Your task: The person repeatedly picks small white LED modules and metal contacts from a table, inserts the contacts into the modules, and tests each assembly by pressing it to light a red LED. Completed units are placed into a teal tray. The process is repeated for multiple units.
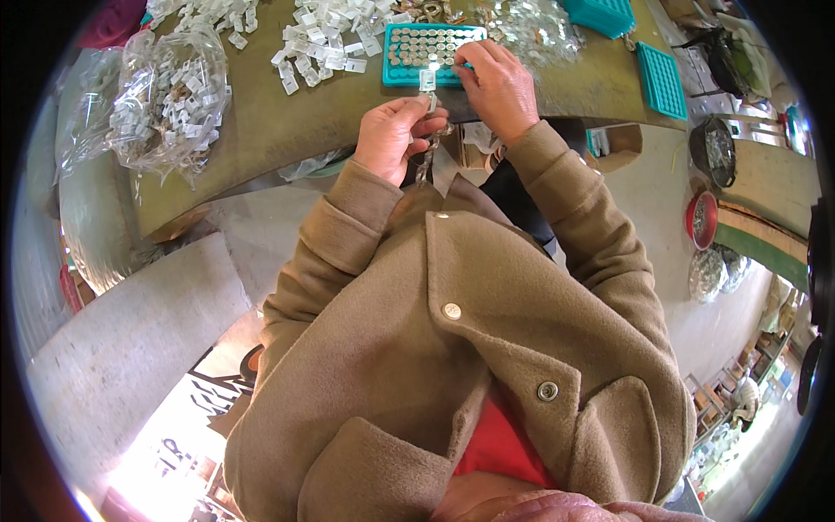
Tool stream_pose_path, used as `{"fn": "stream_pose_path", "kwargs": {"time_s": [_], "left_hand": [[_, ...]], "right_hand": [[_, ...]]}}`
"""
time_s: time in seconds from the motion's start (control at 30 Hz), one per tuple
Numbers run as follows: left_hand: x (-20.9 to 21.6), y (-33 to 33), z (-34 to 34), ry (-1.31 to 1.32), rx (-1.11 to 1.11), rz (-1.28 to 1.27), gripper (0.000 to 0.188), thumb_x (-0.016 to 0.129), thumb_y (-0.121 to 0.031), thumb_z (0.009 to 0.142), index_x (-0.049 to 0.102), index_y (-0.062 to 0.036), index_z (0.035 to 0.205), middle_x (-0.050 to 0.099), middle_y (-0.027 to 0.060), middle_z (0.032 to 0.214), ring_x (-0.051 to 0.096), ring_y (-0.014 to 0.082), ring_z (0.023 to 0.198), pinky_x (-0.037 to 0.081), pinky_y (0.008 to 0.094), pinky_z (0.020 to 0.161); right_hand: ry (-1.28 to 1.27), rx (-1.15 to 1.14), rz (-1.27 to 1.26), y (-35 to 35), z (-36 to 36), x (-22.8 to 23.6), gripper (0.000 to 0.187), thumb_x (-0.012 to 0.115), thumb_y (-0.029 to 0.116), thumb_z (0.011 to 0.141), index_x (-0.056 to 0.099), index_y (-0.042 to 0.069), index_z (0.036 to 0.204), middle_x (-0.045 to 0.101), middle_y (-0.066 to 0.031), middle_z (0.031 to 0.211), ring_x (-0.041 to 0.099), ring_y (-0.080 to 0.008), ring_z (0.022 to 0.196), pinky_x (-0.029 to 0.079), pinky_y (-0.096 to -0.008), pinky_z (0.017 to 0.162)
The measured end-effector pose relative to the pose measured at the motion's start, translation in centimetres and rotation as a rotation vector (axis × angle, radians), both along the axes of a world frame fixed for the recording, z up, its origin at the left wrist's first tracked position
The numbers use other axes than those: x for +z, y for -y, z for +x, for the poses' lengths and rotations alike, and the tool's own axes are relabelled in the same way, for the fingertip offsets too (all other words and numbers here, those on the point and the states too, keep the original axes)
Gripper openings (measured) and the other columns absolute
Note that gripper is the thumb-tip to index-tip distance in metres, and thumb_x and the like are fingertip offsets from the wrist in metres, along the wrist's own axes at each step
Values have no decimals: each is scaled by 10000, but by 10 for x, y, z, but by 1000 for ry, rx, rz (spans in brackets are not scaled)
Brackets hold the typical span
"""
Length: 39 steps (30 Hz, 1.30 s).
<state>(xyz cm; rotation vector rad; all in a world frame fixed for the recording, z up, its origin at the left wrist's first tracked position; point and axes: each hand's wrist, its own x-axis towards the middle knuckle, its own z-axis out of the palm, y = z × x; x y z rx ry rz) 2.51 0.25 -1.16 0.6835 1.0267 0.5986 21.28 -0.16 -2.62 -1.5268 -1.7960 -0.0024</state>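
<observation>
Between the thumb and fingers of my left hand (389, 139) is a small clear plastic case (427, 82), held up in front of a teal tray (402, 76). Something thin and shiny hangs below those fingers; its kind is unclear. Round silvery discs (424, 36) sit in rows in the tray's round pockets, and the nearest row looks unfilled. My right hand (504, 91) reaches over the tray's right end, thumb and forefinger pinched together at the discs. Whatever is between those fingertips is hidden.
Loose clear plastic cases (322, 43) are heaped behind the tray's left side. A clear bag (170, 104) of similar pieces lies at the left. Shiny flat pieces (544, 35) spread at the right, near another teal tray (661, 80) by the table's edge. An open cardboard box (619, 143) stands below.
</observation>
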Motion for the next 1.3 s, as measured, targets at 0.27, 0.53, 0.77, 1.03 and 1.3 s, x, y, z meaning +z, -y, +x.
{"fn": "stream_pose_path", "kwargs": {"time_s": [0.27, 0.53, 0.77, 1.03, 1.3], "left_hand": [[2, -1, -4, 24, 11, -29, 193, 638, -223, 925, 675, -72, 1040, 721, 32, 974, 661, 47, 856, 432, 153, 568], [7, -1, -7, 80, 0, -15, 225, 660, -190, 911, 661, -59, 1094, 714, 41, 990, 668, 90, 924, 478, 188, 641], [9, 6, -8, 96, 9, 28, 236, 694, -195, 892, 672, -60, 1084, 703, 24, 999, 669, 94, 917, 474, 187, 635], [7, 11, -7, 96, 64, 38, 257, 709, -179, 877, 679, -45, 1095, 702, 33, 983, 670, 104, 906, 490, 201, 621], [3, 17, -7, 25, 77, 273, 347, 707, -137, 870, 652, -9, 1188, 701, 52, 998, 672, 111, 888, 525, 210, 618]], "right_hand": [[-27, 19, 19, -4, -1, -1, 142, 667, 44, 810, 606, 75, 934, 628, -87, 861, 626, -278, 813, 504, -371, 726], [-563, 168, -179, 23, -22, 17, 148, 676, -4, 816, 608, 32, 942, 636, -74, 845, 630, -175, 758, 503, -274, 698], [-160, 187, 102, 28, -31, 15, 154, 661, -9, 790, 598, 55, 915, 634, -83, 864, 620, -276, 790, 501, -350, 696], [-88, 193, 225, 28, -34, 10, 160, 659, -6, 763, 597, 75, 886, 644, -61, 876, 606, -273, 810, 476, -367, 729], [-108, 288, 113, 28, -32, 21, 149, 653, -15, 780, 588, 56, 894, 621, -70, 857, 593, -269, 774, 473, -351, 709]]}}
